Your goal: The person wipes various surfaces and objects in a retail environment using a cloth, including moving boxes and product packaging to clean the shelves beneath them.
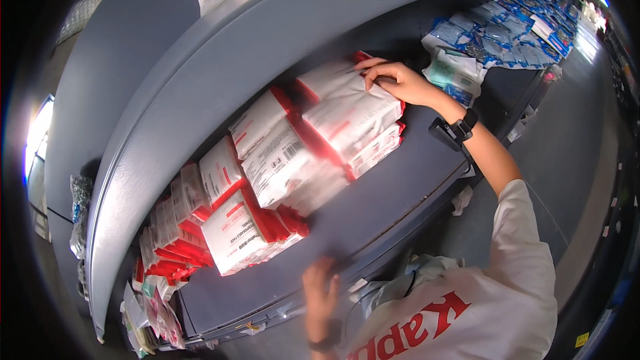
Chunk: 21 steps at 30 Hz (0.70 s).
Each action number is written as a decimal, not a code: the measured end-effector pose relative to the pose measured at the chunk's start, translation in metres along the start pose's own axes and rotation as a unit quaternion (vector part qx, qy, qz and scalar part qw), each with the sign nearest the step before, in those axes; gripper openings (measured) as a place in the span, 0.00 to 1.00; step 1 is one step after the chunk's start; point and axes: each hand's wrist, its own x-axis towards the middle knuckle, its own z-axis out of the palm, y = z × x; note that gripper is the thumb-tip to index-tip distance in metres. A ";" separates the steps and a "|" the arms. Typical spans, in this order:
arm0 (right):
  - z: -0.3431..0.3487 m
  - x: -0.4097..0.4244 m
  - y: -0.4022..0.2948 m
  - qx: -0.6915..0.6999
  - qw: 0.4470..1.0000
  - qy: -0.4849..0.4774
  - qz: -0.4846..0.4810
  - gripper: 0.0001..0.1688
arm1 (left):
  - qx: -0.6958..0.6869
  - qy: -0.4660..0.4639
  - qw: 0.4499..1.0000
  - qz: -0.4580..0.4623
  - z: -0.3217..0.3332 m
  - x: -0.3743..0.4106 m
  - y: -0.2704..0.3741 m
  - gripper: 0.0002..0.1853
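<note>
My right hand (395, 82) reaches over the upper end of a stack of disposable face towel packs, its bent fingers touching the top of a white pack (357, 115) with red ends. Whether the fingers grip that pack or only rest on it cannot be told. Behind it sits another white pack (330, 77). A pack with a barcode (275, 165) lies alongside, and one more front pack (235, 235) stands lower left. My left hand (321, 282), blurred by motion, is in front of the shelf's front edge, apart from the packs, with nothing in it.
The packs stand on a dark grey shelf board (365, 210) under a curved-looking upper shelf (200, 45). More towel packs (170, 230) line the left. Blue hanging packets (505, 30) and a green-white pack (455, 72) lie at upper right. Plastic-bagged goods (150, 317) are at lower left.
</note>
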 end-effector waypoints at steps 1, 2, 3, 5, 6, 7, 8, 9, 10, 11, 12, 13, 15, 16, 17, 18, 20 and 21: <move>0.005 0.001 -0.004 -0.029 0.999 0.020 -0.013 0.11 | 0.007 0.006 1.000 -0.003 0.001 0.000 0.001 0.16; 0.010 0.000 -0.003 -0.001 0.999 0.042 0.007 0.11 | 0.014 0.012 1.000 -0.005 0.003 0.001 0.003 0.16; 0.014 -0.004 -0.001 0.023 0.997 0.063 0.029 0.12 | 0.019 0.017 1.000 -0.008 0.005 0.001 0.004 0.16; 0.017 -0.009 0.000 0.057 0.991 0.099 0.065 0.12 | -0.029 0.019 0.999 -0.017 0.005 0.004 -0.001 0.16; 0.017 -0.011 -0.002 0.066 0.988 0.113 0.078 0.13 | -0.053 0.021 0.998 -0.022 0.004 0.007 -0.002 0.16; 0.016 -0.011 -0.003 0.073 0.985 0.128 0.090 0.13 | -0.109 0.016 0.993 -0.031 0.002 0.014 0.000 0.15; 0.013 -0.010 0.001 0.034 0.987 0.154 0.037 0.14 | -0.121 0.014 0.992 -0.019 0.000 0.023 0.011 0.15; 0.004 -0.011 0.004 0.061 0.984 0.154 0.058 0.15 | -0.134 0.009 0.991 -0.005 -0.005 0.035 0.025 0.15; -0.004 -0.010 0.010 0.098 0.975 0.176 0.095 0.15 | -0.132 0.009 0.991 0.023 -0.007 0.045 0.036 0.15; -0.012 -0.010 0.017 0.134 0.962 0.198 0.133 0.15 | -0.130 0.008 0.990 0.051 -0.010 0.055 0.047 0.15; -0.024 -0.011 0.028 0.107 0.964 0.170 0.174 0.17 | -0.128 0.008 0.989 0.080 -0.011 0.066 0.058 0.15; -0.031 -0.010 0.037 0.024 0.973 0.147 0.177 0.20 | -0.141 0.000 0.986 0.095 -0.013 0.075 0.070 0.15; -0.040 -0.012 0.066 -0.142 0.968 0.099 0.180 0.26 | -0.166 -0.018 0.978 0.125 -0.011 0.095 0.092 0.15; -0.039 -0.006 0.078 -0.171 0.957 0.051 0.230 0.38 | -0.177 -0.023 0.972 0.150 -0.008 0.103 0.098 0.16; -0.039 -0.008 0.088 -0.184 0.949 -0.004 0.255 0.46 | -0.172 -0.027 0.969 0.173 -0.004 0.107 0.102 0.16; -0.029 -0.007 0.098 -0.213 0.951 -0.030 0.221 0.51 | -0.161 -0.027 0.967 0.193 -0.001 0.110 0.104 0.17; -0.029 -0.023 0.140 -0.181 0.964 -0.052 0.186 0.64 | -0.158 -0.051 0.959 0.228 0.009 0.119 0.110 0.17; -0.020 -0.025 0.151 -0.269 0.958 -0.013 0.102 0.63 | -0.159 -0.055 0.960 0.224 0.012 0.120 0.109 0.17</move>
